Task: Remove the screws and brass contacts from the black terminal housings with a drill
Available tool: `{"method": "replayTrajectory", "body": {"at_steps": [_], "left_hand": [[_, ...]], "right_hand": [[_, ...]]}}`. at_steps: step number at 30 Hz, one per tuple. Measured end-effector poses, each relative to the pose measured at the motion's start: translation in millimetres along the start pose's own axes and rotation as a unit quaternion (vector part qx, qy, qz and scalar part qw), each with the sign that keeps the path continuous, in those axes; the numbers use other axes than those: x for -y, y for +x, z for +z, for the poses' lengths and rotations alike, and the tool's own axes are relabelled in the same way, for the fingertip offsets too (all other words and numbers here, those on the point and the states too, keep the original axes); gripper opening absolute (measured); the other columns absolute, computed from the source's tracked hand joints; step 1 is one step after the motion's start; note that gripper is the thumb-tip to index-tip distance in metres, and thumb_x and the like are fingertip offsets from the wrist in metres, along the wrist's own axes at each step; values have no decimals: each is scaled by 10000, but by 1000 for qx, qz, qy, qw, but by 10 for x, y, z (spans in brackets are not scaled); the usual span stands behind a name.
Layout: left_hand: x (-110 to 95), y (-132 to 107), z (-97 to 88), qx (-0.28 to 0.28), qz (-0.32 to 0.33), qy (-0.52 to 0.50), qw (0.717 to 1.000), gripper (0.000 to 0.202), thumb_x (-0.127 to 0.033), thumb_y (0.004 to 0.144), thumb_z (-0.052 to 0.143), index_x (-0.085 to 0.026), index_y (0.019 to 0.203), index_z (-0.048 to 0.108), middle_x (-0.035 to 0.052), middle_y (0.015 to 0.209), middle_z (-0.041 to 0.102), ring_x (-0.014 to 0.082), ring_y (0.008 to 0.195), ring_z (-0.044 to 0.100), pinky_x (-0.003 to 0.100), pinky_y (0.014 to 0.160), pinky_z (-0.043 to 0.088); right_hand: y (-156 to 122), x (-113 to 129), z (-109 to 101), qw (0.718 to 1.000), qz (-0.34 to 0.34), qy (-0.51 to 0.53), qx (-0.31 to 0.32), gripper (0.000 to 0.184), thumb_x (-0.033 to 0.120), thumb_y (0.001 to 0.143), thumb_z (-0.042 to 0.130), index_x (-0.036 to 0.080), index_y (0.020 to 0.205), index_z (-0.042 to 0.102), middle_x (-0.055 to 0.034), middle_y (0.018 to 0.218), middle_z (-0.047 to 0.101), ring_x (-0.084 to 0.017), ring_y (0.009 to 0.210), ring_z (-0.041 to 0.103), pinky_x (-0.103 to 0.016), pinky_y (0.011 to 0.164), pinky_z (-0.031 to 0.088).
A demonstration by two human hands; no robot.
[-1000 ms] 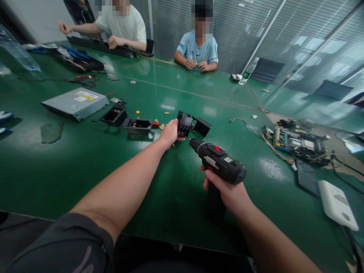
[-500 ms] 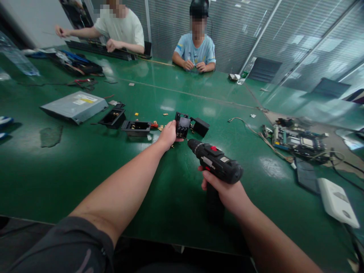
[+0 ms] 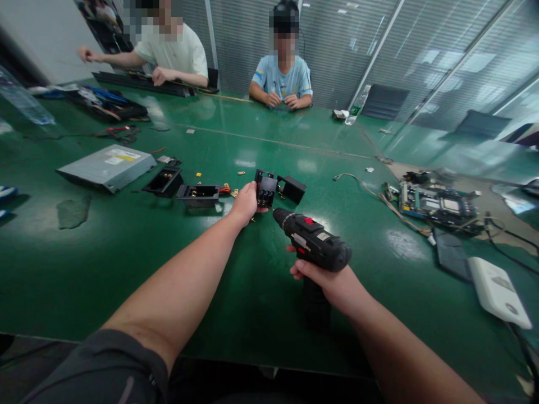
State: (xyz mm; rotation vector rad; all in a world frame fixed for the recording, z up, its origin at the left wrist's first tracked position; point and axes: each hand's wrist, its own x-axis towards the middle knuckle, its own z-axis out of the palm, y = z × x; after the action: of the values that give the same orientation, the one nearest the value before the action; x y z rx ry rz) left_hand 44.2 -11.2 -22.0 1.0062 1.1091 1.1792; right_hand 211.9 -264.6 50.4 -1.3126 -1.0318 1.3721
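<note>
My left hand (image 3: 246, 203) is closed around the left side of a small black plastic housing (image 3: 266, 188), holding it tilted so its openings face me. A black cordless drill (image 3: 314, 238) with red switches is gripped in my right hand (image 3: 324, 275). Its chuck points at the housing's lower right corner; whether the bit touches is too small to tell. Just right of the housing lies another black plastic piece (image 3: 293, 189). Two more open black housings (image 3: 199, 194) sit left of my left hand, with brass-coloured metal bits (image 3: 234, 192) and a red wire between.
A silver disc drive (image 3: 108, 168) lies at the left. On the right are a circuit board (image 3: 438, 205) with cables, a dark flat slab (image 3: 450, 253) and a white power strip (image 3: 499, 292). Two people sit across the green table (image 3: 202, 314); a water bottle (image 3: 357, 105) stands near them.
The whole view has shifted slightly, moving most things a little left. Both hands keep their holds, and the drill's front stays close to the housing.
</note>
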Motion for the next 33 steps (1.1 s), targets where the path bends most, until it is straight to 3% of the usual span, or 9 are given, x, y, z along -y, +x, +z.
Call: {"method": "replayTrajectory", "body": {"at_steps": [6, 10, 17, 25, 27, 30, 33], "left_hand": [[-30, -13, -4, -4, -11, 3, 1000, 397, -586, 1151, 607, -231, 1126, 782, 114, 1121, 803, 272, 958, 815, 455, 810, 753], [-63, -36, -5, 6, -12, 27, 1000, 397, -532, 1187, 530, -208, 1158, 759, 110, 1107, 815, 259, 958, 815, 435, 800, 757], [-45, -5, -17, 9, -17, 20, 1000, 413, -546, 1184, 534, -204, 1211, 764, 107, 1107, 815, 249, 953, 813, 409, 779, 754], [-45, -6, -19, 8, -21, 19, 1000, 445, -592, 1173, 551, -211, 1222, 776, 123, 1165, 824, 278, 1027, 825, 451, 843, 756], [-57, -20, -15, 11, -18, 25, 999, 450, -575, 1184, 521, -204, 1237, 771, 128, 1174, 826, 275, 1035, 821, 435, 828, 758], [-62, -29, -13, 12, -16, 28, 999, 458, -570, 1186, 514, -191, 1253, 762, 133, 1174, 823, 260, 1003, 817, 430, 813, 760], [-49, -22, -16, 11, -21, 20, 1000, 459, -598, 1170, 551, -198, 1237, 766, 126, 1153, 819, 261, 992, 823, 463, 843, 761]], "right_hand": [[-1, 43, -19, 1000, 6, -6, 8, 916, 348, 797, 968, 287, 1620, 570, -138, 1381, 834, -225, 852, 798, -470, 812, 686], [-2, 44, -1, 1000, 8, -11, -3, 838, 361, 794, 956, 273, 1552, 610, -131, 1346, 841, -220, 824, 791, -462, 791, 673], [13, 21, 25, 1000, 1, 1, -10, 918, 382, 786, 977, 273, 1608, 582, -133, 1336, 849, -219, 802, 795, -490, 806, 691], [31, -54, -9, 1000, -16, -10, -9, 790, 439, 837, 962, 264, 1529, 623, -120, 1299, 848, -221, 809, 798, -465, 773, 695], [46, -91, -26, 999, -31, -24, -15, 763, 467, 846, 956, 265, 1510, 640, -132, 1308, 848, -261, 898, 820, -493, 817, 702], [65, -131, -48, 997, -58, -45, -32, 719, 499, 855, 952, 266, 1476, 675, -148, 1324, 854, -334, 1122, 837, -573, 999, 692], [75, -140, -63, 997, -55, -46, -27, 723, 505, 849, 960, 276, 1473, 678, -139, 1305, 867, -356, 1171, 847, -625, 1096, 668]]}}
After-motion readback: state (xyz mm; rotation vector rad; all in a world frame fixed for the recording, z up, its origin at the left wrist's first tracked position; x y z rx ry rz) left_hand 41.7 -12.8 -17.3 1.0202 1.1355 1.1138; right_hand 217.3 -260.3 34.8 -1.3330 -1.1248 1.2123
